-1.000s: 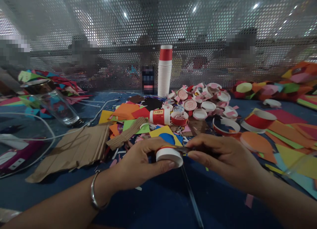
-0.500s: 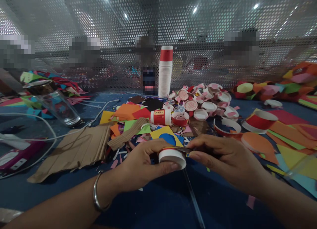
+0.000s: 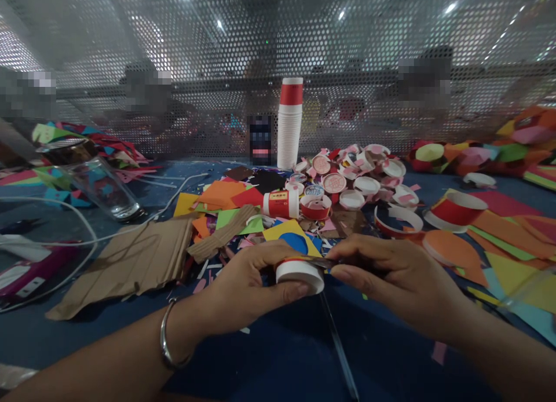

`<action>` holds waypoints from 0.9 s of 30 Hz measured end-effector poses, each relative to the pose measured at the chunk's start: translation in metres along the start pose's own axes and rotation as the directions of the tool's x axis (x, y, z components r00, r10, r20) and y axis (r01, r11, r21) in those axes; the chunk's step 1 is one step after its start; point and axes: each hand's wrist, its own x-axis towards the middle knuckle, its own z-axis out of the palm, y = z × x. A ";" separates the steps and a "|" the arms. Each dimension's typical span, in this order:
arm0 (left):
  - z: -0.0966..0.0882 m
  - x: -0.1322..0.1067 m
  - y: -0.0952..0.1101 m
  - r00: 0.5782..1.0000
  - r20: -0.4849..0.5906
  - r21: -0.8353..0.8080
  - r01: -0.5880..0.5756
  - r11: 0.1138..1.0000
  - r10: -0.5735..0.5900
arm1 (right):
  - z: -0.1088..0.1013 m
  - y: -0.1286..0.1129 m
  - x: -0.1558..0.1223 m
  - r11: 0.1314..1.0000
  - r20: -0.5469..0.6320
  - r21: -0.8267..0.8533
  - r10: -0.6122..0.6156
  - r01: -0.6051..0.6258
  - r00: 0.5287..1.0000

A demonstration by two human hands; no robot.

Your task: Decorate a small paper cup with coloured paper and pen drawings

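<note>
My left hand point(image 3: 247, 295) is closed around a short cut-off piece of paper cup point(image 3: 299, 272), white with a red upper edge. Its thumb presses on the near side, and the white rim faces me. In my right hand point(image 3: 386, 277) is a pair of scissors point(image 3: 319, 262); the fingers hide most of it. The dark metal blades lie against the red edge of the cup piece. Beyond the hands lies yellow paper with a blue round piece point(image 3: 293, 242). A clear thin rod point(image 3: 339, 350) lies on the table below the cup piece.
A tall stack of paper cups point(image 3: 290, 124) stands at the back. To its right is a heap of cut cup bottoms point(image 3: 351, 179). Corrugated cardboard point(image 3: 130, 263), a glass point(image 3: 113, 187) and a white cable point(image 3: 93, 240) are on the left. Coloured paper point(image 3: 516, 245) lies right.
The view has shifted very slightly, and my left hand with the cup piece sits a touch further left. Both hands keep the same grip.
</note>
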 end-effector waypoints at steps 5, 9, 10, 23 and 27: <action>0.000 -0.001 0.000 1.000 0.012 -0.048 0.027 0.998 -0.027 | -0.001 0.000 0.000 1.000 0.009 -0.002 -0.009 0.009 1.000; 0.002 -0.002 0.000 0.999 0.012 -0.110 0.043 0.993 -0.041 | -0.001 -0.001 0.000 1.000 0.024 0.012 -0.011 0.011 1.000; 0.002 -0.002 0.000 0.999 0.012 -0.118 0.044 0.992 -0.043 | -0.001 -0.001 0.000 1.000 0.023 0.015 -0.010 0.009 1.000; 0.005 0.002 0.002 0.996 -0.029 -0.190 0.079 0.979 -0.086 | 0.001 0.002 0.001 0.998 0.034 0.047 0.036 -0.038 0.999; 0.007 0.003 0.004 0.995 -0.030 -0.224 0.088 0.971 -0.097 | 0.000 0.001 0.000 0.999 0.029 0.019 0.043 -0.044 0.999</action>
